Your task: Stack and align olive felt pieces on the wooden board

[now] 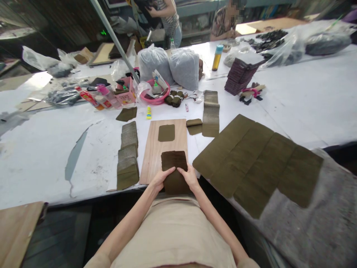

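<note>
Between my two hands is a stack of dark olive-brown fabric pieces (175, 180), its far edges fanned into fine steps. My left hand (161, 177) grips the left side, thumb on top; my right hand (190, 176) grips the right side the same way. The thumbs nearly meet at the middle. The stack is over the near end of a wooden board (150, 158). Farther up the board lies one olive fabric piece with rounded corners (166, 133). Left of the board is a fanned row of olive pieces (127, 163).
Large olive panels (259, 160) lie on grey cloth (334, 201) at right. Another fanned row (211, 115) and a folded piece (194, 126) lie beyond the board. A glue tube (148, 112), pink basket (156, 99) and stuffed bags (184, 69) stand farther back. Two people are across the table.
</note>
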Demonstrator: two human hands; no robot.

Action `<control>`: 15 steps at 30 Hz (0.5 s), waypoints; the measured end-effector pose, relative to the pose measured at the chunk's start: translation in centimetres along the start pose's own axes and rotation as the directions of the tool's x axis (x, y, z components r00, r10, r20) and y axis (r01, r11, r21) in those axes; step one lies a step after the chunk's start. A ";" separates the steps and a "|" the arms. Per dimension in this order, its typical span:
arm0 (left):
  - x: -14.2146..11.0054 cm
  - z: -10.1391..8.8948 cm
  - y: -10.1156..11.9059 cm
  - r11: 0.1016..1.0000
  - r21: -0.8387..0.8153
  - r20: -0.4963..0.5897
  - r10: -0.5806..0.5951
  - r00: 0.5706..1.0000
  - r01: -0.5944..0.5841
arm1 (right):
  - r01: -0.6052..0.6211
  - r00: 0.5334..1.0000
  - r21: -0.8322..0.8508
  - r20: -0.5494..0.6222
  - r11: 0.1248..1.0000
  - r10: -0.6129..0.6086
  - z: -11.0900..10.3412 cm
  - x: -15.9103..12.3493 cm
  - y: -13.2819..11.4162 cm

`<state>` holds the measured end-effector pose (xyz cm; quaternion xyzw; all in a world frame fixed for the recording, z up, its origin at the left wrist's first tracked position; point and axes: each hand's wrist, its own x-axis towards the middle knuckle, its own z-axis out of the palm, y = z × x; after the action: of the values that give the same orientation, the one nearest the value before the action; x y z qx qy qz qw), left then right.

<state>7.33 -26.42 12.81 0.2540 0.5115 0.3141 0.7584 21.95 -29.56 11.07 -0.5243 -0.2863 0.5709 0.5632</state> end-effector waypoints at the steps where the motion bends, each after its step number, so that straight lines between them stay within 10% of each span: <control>1: 0.0 0.1 -0.1 1.000 0.019 -0.029 0.025 0.999 -0.025 | 0.004 1.000 -0.021 -0.002 1.000 -0.004 -0.1 0.1 0.0; 6: -0.4 0.6 0.0 0.973 0.140 -0.077 0.198 0.977 -0.186 | -0.138 0.990 -0.008 0.022 0.990 0.138 -0.5 0.1 0.1; 12: 0.2 0.5 -0.1 0.998 0.022 -0.101 0.060 0.993 -0.058 | 0.086 0.994 -0.329 -0.041 0.940 -0.105 -0.4 0.0 0.2; 15: 0.3 0.9 0.0 0.975 0.165 -0.161 0.175 0.971 -0.148 | 0.036 0.998 -0.187 -0.043 0.982 -0.045 -0.6 0.3 0.5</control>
<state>8.25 -26.23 12.92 0.3233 0.5759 0.3563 0.6610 22.41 -29.53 10.36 -0.5820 -0.3355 0.5176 0.5299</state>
